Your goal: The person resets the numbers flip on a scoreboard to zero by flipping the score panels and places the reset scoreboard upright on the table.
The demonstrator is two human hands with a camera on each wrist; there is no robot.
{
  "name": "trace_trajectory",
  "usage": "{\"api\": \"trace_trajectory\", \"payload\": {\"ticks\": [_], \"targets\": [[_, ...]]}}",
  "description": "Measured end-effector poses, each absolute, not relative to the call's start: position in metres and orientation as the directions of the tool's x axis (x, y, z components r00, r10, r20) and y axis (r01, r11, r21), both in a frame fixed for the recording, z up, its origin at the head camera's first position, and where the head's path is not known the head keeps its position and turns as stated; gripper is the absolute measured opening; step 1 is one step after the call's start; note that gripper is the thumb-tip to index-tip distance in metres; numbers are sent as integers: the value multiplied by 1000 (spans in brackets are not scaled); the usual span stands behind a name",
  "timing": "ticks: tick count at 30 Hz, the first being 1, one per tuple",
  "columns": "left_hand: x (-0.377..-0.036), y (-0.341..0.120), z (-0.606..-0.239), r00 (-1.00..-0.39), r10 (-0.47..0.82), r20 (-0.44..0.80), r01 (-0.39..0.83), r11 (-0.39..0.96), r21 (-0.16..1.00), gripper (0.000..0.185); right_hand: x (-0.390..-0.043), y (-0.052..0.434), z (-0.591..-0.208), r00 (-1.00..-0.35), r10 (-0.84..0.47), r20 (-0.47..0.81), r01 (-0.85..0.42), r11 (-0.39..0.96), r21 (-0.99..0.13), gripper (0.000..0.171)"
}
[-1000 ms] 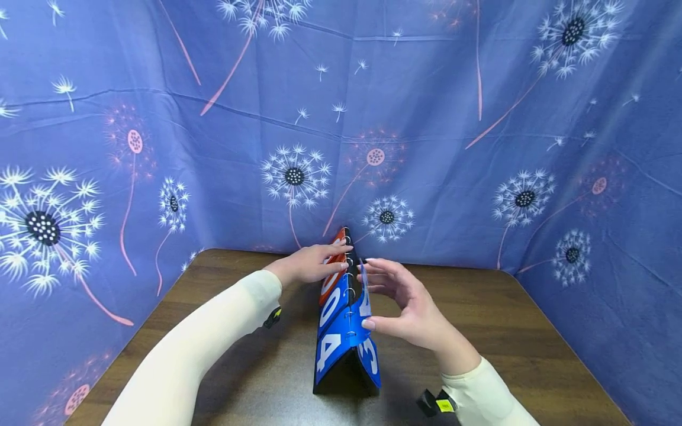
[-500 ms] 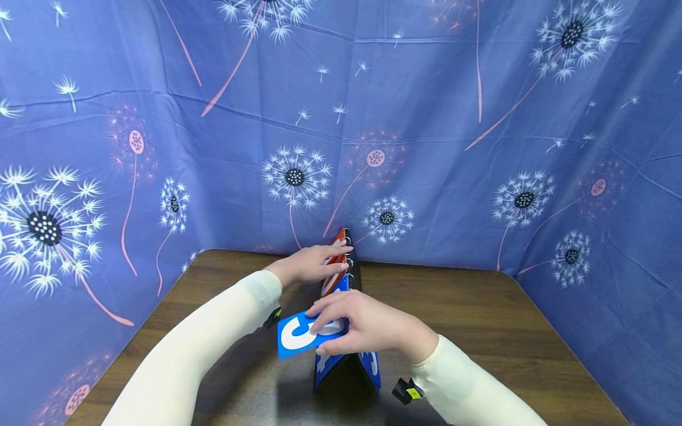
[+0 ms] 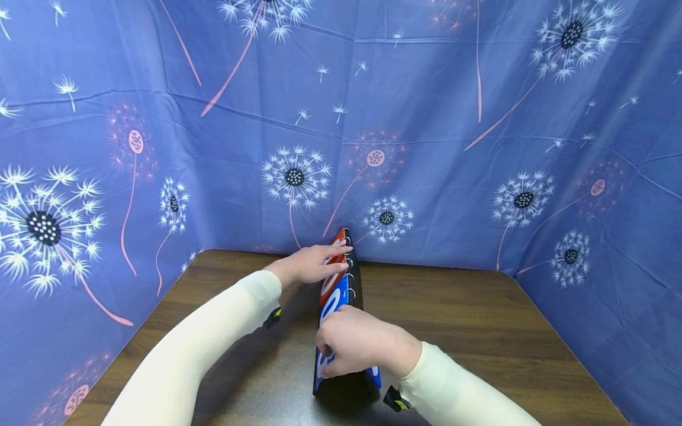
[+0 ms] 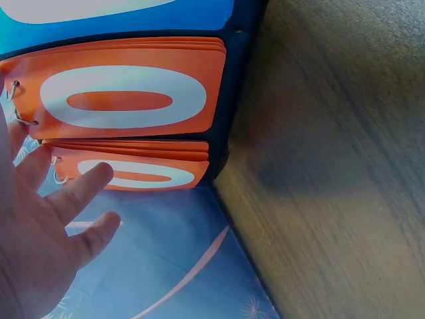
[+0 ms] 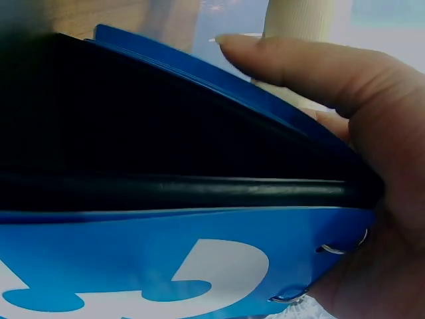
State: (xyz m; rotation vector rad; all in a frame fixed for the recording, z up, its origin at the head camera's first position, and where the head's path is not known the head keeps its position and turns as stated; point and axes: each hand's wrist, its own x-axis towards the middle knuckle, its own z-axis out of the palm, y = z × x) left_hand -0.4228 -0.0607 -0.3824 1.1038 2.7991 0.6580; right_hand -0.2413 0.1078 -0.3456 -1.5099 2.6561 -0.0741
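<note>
A tent-shaped flip scoreboard (image 3: 358,284) stands on the table, with ringed number cards on its left face. Orange cards (image 4: 133,126) showing 0 are at its far part; blue cards (image 3: 331,303) are nearer. My left hand (image 3: 306,264) rests on the far part, its fingers reaching the ridge beside the rings. Over the near end lies my right hand (image 3: 367,340), bent across the ridge to the left face, its fingertips mostly hidden. In the right wrist view, the thumb (image 5: 312,66) lies straight along the blue card edge, and a blue card reading 3 (image 5: 219,266) hangs on the right face.
The scoreboard stands on a brown wooden table (image 3: 453,331). Behind and beside the table hangs a blue cloth (image 3: 437,195) with dandelion prints. The scoreboard's far end is close to the back cloth.
My right hand has moved from the right face over the ridge to the left, carrying a blue card over; it now lies down on the left face. My left hand has stayed put.
</note>
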Motion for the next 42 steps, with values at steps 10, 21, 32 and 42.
{"api": "trace_trajectory", "payload": {"ticks": [10, 21, 32, 42], "targets": [[-423, -60, -382, -754, 652, 81, 620, 666, 414, 64, -252, 151, -352, -466, -776, 425, -798, 160, -581, 16], [-422, -60, -383, -768, 636, 71, 602, 681, 416, 70, -260, 211, -395, -755, -613, 233, -579, 456, -676, 75], [-421, -59, -380, -767, 638, 71, 603, 678, 421, 66, -261, 214, -424, -764, -644, 31, -480, 536, -694, 84], [-421, -60, -382, -765, 641, 71, 604, 673, 426, 69, -258, 219, -418, -766, -640, 48, -528, 585, -616, 73]]}}
